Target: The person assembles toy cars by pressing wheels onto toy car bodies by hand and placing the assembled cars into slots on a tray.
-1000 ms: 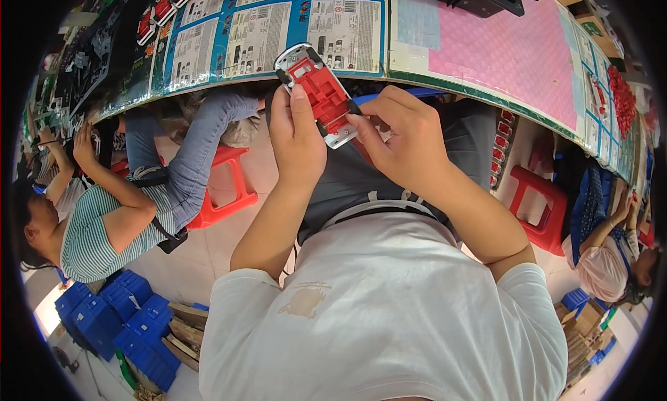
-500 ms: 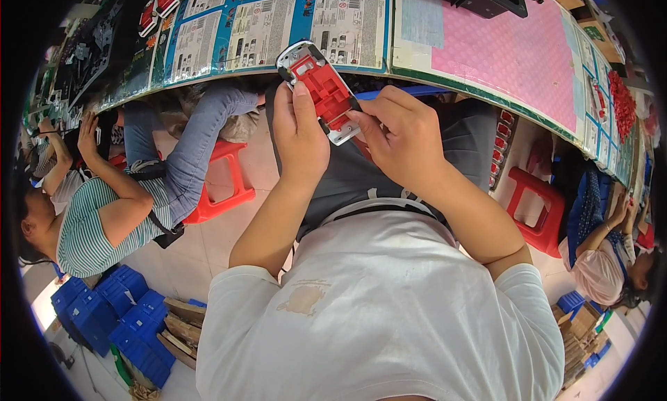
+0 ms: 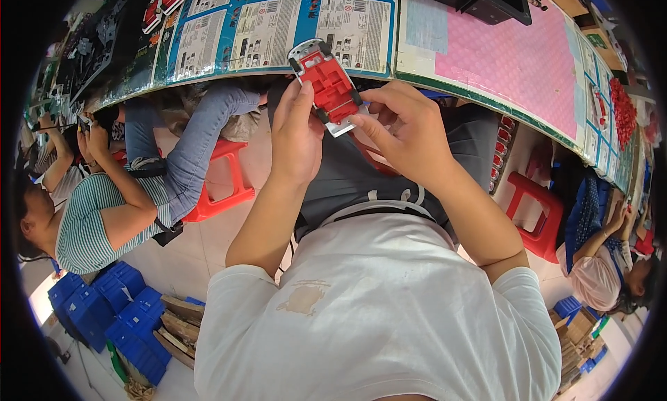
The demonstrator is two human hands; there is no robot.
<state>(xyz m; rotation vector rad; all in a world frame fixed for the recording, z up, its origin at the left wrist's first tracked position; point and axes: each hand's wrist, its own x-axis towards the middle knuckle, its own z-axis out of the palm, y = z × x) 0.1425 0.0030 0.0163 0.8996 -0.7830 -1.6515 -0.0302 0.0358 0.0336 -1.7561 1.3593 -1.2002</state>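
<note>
Just in front of the table edge I hold a toy car (image 3: 325, 85), its red underside facing up, with a white-silver body rim and black wheels at the sides. My left hand (image 3: 297, 130) is closed around its left side, the thumb lying along the edge. My right hand (image 3: 406, 126) is closed at the near right corner, thumb and bent fingers touching the car by a rear wheel. Whether something small sits between those right fingertips is hidden.
A table (image 3: 243, 71) covered with printed sheets runs ahead, with a pink sheet (image 3: 507, 60) and a black bin (image 3: 486, 5) on it. Red parts (image 3: 622, 112) lie far right. Co-workers sit both sides, near red stools (image 3: 233, 172). Blue crates (image 3: 132, 317) stand behind left.
The toy car has turned more upright and shifted slightly right. My right fingers have opened a little at its near corner. The left co-worker's hands have come together.
</note>
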